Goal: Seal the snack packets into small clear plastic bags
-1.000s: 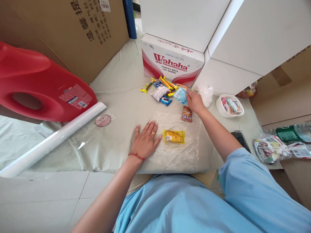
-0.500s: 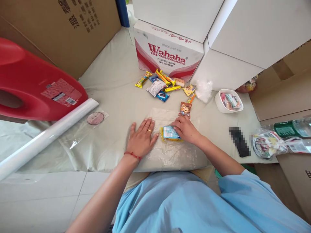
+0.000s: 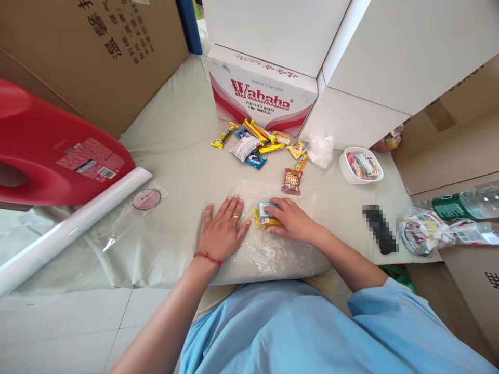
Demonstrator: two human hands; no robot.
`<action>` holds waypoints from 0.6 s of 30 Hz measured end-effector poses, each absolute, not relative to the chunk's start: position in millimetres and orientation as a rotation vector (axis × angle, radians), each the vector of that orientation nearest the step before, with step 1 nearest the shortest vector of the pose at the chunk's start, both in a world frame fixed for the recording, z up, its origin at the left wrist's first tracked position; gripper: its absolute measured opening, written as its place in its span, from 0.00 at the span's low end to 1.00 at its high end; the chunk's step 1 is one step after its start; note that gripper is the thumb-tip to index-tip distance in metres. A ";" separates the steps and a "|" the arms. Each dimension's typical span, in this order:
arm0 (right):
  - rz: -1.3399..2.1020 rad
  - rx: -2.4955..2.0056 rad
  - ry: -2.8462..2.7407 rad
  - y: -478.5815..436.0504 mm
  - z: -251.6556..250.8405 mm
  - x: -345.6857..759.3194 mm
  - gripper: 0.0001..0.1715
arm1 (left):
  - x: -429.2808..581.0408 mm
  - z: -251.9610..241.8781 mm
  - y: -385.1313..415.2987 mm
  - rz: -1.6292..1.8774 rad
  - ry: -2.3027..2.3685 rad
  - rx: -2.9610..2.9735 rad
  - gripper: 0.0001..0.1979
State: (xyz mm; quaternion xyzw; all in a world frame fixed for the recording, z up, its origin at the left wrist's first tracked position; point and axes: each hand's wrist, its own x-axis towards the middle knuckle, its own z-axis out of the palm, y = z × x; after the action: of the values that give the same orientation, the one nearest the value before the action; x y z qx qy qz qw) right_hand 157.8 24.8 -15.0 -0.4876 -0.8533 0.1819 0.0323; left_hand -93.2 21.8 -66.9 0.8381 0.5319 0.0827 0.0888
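Observation:
My left hand (image 3: 222, 230) lies flat with fingers spread on a clear plastic sheet (image 3: 273, 254) spread over the grey-green cloth. My right hand (image 3: 291, 219) rests over a light blue snack packet (image 3: 265, 209) stacked on a yellow snack packet (image 3: 262, 221), fingers curled on top of them. A brown cookie packet (image 3: 292, 181) lies just beyond. Farther back is a loose pile of several small snack packets (image 3: 255, 144) in front of a red and white Wahaha carton (image 3: 262, 96).
A white roll of film (image 3: 70, 228) and a big red jug (image 3: 50, 156) lie left, with a round sticker (image 3: 146, 198) nearby. A white bowl (image 3: 348, 174) of packets, a dark remote-like object (image 3: 378, 228), a green-labelled bottle (image 3: 463, 205) and bags are right. Cardboard and white boxes stand behind.
My right hand carried the light blue packet from the far pile back to the plastic sheet and set it on the yellow packet. The left hand stayed flat.

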 end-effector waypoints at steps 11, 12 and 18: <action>0.687 -1.518 -2.511 31.5 -17.5 158.2 0.30 | -93.6 -68.1 22.3 0.257 1.581 2.484 0.33; 0.688 -1.480 -2.510 31.0 -19.2 158.6 0.28 | -93.5 -68.1 22.3 0.261 1.579 2.483 0.33; 0.692 -1.353 -2.526 22.9 -28.5 162.3 0.28 | -93.1 -66.4 22.3 0.270 1.571 2.472 0.33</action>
State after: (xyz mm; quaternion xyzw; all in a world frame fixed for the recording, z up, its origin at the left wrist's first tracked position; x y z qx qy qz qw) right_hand 162.3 22.9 -28.5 -0.4568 -0.8528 0.2337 0.0966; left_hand -93.1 22.3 -66.4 0.8362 0.5314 0.0912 0.1002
